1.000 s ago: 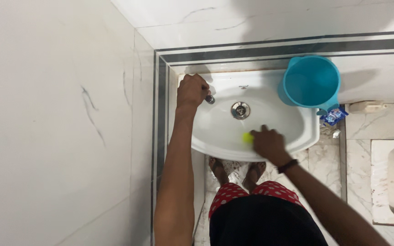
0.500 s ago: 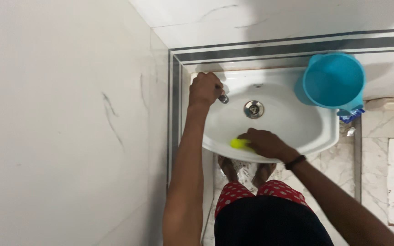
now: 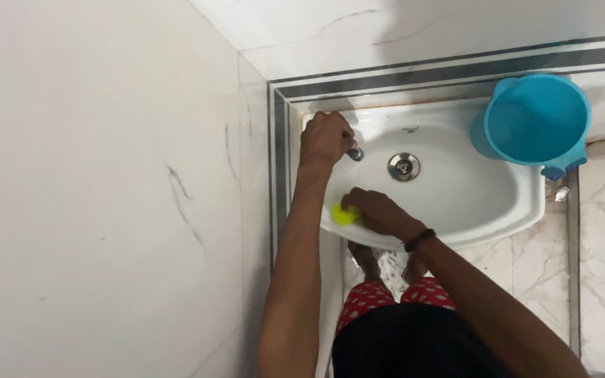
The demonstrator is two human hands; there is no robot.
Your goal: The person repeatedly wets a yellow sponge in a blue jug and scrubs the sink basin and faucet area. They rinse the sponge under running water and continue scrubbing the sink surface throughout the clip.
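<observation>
the right hand (image 3: 379, 213) presses a small yellow-green scrubber (image 3: 344, 215) against the inside of the white sink (image 3: 470, 199), at the near left part of the bowl, just inside the front rim. the fingers curl over the scrubber so that only its left end shows past the fingertips; the grip is clenched on it. a dark band (image 3: 419, 240) sits on that wrist.

the left hand (image 3: 325, 138) is closed around the metal tap (image 3: 355, 154) at the back left corner of the sink, knuckles up, with the tap's tip poking out to the right of the fingers. the left forearm runs straight down along the sink's left edge, just beside the scrubber.

the drain (image 3: 403, 166) lies in the middle of the bowl, apart from both hands, up and to the right of the scrubber. to the right of the right hand the bowl is bare and open as far as the right rim. to the left there is little room: the sink edge, then the striped tile border and the white marble wall (image 3: 106, 189) close by. a blue bucket (image 3: 537, 119) stands at the sink's back right corner, well apart from the scrubber. below the front rim the person's feet stand on the marble floor (image 3: 540, 280).
</observation>
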